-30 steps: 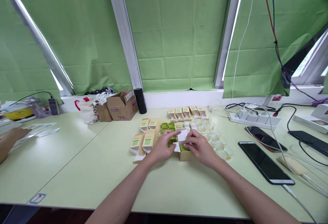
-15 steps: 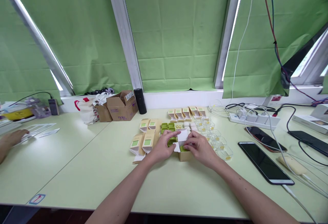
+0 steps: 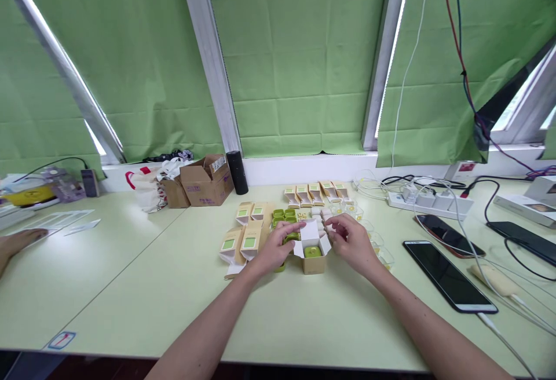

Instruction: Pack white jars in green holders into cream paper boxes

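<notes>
A small brown cardboard box (image 3: 313, 265) stands with its white flaps up, and a green square container (image 3: 311, 251) sits inside it. My left hand (image 3: 278, 247) is at the box's left side, index finger and thumb on its flaps. Just right of the box is my right hand (image 3: 351, 242), with fingers bent and apart and nothing visible in them. It is nearest to several small pale rolled pieces (image 3: 320, 212), which it partly covers. More green containers (image 3: 284, 214) lie behind my left hand. Clear plastic cups (image 3: 382, 252) with yellow spots are partly behind my right hand.
Folded brown boxes with green windows (image 3: 251, 240) stand at left, more open boxes (image 3: 316, 193) at the back. Phones (image 3: 449, 276), cables and a power strip (image 3: 430, 203) lie at right. A carton (image 3: 206, 182) and black cylinder (image 3: 237, 172) stand behind. Another person's hand (image 3: 21, 241) rests on papers.
My right hand has let go of the green container in the box and moved up and right. My left hand stays at the flaps. The other person's hand has shifted slightly.
</notes>
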Demonstrator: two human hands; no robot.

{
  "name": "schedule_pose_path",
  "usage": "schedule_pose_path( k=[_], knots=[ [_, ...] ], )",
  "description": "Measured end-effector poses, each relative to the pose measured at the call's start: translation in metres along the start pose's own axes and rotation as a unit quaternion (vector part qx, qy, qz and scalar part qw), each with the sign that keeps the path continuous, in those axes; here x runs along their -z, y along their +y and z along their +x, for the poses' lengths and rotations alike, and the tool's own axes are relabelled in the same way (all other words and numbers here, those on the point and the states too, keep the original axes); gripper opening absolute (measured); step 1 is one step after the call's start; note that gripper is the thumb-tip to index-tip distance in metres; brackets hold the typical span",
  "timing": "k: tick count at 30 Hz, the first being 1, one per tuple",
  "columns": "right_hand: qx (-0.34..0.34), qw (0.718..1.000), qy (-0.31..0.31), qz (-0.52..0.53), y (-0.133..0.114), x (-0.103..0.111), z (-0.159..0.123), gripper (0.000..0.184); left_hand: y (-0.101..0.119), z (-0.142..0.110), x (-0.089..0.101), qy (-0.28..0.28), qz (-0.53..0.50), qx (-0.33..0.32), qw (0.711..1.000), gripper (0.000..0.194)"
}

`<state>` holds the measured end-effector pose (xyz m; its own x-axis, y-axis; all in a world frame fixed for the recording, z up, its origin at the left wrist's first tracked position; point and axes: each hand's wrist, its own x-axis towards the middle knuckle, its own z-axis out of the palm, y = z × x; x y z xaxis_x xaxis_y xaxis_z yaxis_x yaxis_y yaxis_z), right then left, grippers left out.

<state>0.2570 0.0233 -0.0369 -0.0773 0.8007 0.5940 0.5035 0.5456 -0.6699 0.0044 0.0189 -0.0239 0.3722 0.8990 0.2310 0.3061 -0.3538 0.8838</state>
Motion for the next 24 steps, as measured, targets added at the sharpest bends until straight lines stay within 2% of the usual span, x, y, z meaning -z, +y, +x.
schedule_pose_path(
  k=[5,16,24],
  knots=[
    [-0.028,0.999,-0.018,0.0,0.002,0.002,0.002,0.029,-0.001,0.001,0.0,-0.005,-0.014,0.008,1.0,0.055],
    [-0.054,0.997,-0.032,0.043,-0.006,0.001,0.0,0.028,-0.006,0.003,-0.01,0.021,-0.008,-0.025,0.999,0.043],
    [-0.076,0.992,-0.047,0.085,-0.005,-0.005,-0.002,0.027,-0.008,-0.001,-0.018,0.068,0.065,-0.046,0.995,0.036]
  ],
)
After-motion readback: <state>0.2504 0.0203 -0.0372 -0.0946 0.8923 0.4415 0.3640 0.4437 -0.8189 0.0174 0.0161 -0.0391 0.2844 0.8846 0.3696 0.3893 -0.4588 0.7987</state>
